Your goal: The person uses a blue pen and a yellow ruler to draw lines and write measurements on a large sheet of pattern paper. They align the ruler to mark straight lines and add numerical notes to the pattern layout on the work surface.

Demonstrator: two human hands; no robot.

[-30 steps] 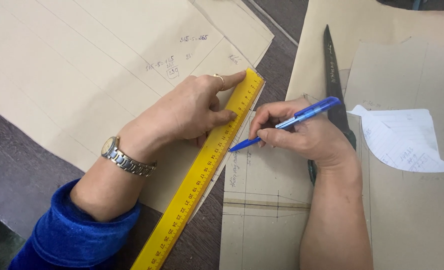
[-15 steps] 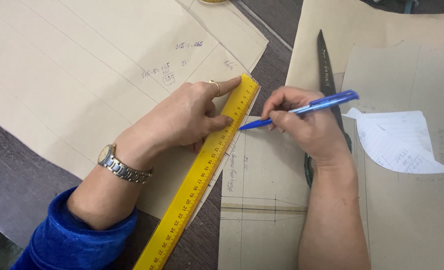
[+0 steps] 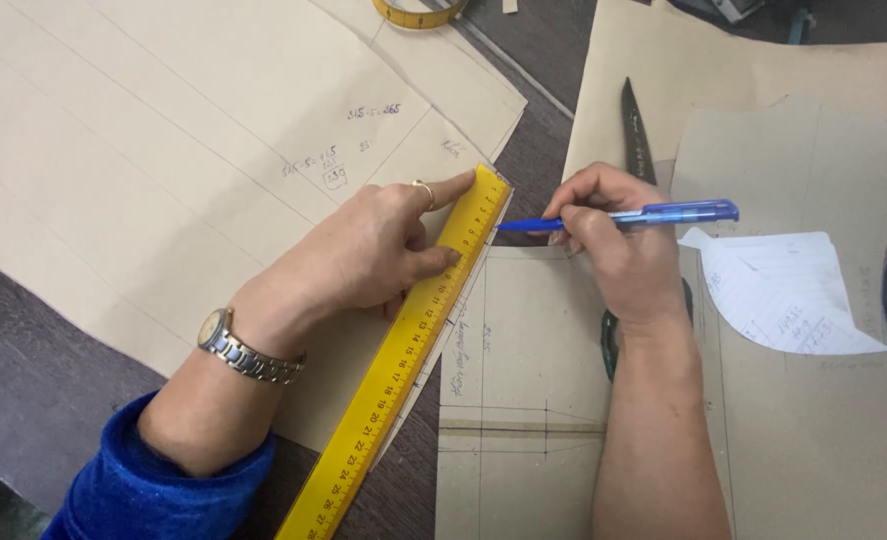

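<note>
— Which step was in hand?

— By my reading, ruling a line along a straightedge; the left hand (image 3: 369, 250) lay flat on the yellow ruler (image 3: 414, 345), forefinger stretched toward its top end and the fingers spread apart, pressing it down on the big cream pattern sheet (image 3: 164, 150); the right hand (image 3: 619, 250) had its fingers clamped on a blue pen (image 3: 629, 216), whose tip stood at the ruler's right edge near the top.

— What would the next move call for?

— I would judge steady downward pressure from the left hand so the ruler could not pivot, and the pen kept tight against the edge; the ruler overhung two sheets, so a slip at the seam seemed the risk.

— How did the ruler look, and where was it?

— Long, flat, bright yellow with black graduations; it ran diagonally from lower left to upper right, across the edge of the cream sheet and beside the smaller brown pattern piece (image 3: 524, 400) on the dark bench (image 3: 24, 400).

— Anything else about?

— Dark scissors (image 3: 634, 120) lay partly under the right hand; a white lined note (image 3: 784, 290) rested on brown paper to the right; a coiled tape measure (image 3: 419, 12) sat at the top edge.
</note>
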